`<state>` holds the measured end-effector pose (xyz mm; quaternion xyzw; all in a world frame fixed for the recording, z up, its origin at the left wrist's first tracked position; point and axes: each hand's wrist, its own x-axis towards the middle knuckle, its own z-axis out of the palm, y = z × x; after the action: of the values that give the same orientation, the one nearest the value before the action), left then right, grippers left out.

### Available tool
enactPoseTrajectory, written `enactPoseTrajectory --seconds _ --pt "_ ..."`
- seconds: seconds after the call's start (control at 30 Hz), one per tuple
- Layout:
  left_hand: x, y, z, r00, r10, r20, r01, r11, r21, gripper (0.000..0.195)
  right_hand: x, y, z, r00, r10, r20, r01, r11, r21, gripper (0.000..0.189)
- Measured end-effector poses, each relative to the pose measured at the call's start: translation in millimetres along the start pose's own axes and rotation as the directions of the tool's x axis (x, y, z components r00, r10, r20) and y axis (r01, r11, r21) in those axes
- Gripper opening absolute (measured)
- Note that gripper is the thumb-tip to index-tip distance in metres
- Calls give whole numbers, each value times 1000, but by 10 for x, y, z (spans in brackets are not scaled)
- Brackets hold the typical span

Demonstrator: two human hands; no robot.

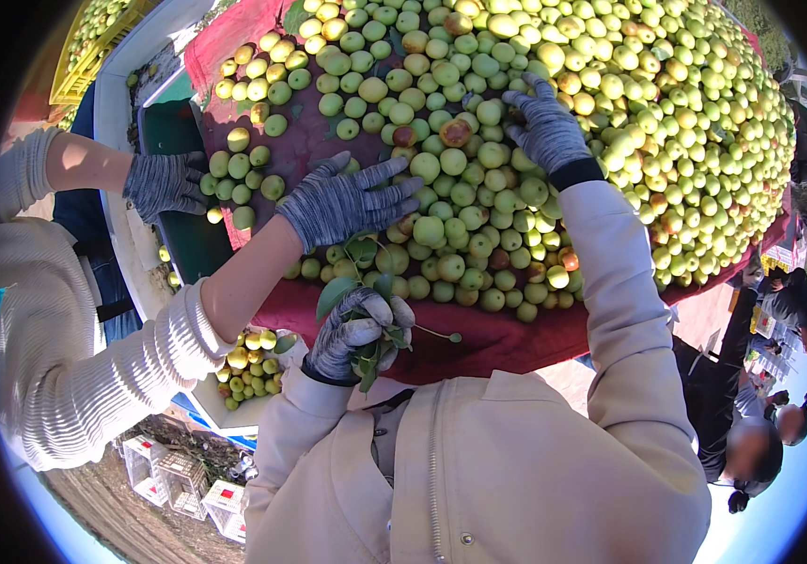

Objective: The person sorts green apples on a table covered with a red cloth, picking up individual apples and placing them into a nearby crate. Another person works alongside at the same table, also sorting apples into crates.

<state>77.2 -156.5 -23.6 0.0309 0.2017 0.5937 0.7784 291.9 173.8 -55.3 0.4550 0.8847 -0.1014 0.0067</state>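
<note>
My left hand, in a grey striped knit glove, is closed around a bunch of green leaves with thin stems, close to my jacket front. One stem ends in a small green fruit. Farther out, my right hand in a matching glove rests on a broad heap of green jujubes. Its fingers are spread over the fruit, and I see nothing gripped; what lies under the palm is hidden. Some jujubes have brown or reddish patches. Beneath them lies a dark red cloth.
A co-worker's gloved hands reach over the fruit from the left, beside a green chute. Below it, a white bin holds jujubes. White plastic crates stand on the ground; a yellow crate is at upper left. More people are at right.
</note>
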Motion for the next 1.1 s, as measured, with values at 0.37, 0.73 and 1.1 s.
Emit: enactPoseTrajectory --seconds 0.37,0.73,1.1 --pt "198 -177 91 927 76 -367 -16 987 162 26 -1207 -1178 -439 984 158 83 -37 -273 961 13" --pt "409 -570 81 864 390 -319 -403 915 27 35 -1452 -2002 -104 917 34 -397 316 546 776 31" --pt "371 -304 33 937 247 -247 -211 964 163 54 -1426 -2018 -175 976 -146 -163 202 885 420 63"
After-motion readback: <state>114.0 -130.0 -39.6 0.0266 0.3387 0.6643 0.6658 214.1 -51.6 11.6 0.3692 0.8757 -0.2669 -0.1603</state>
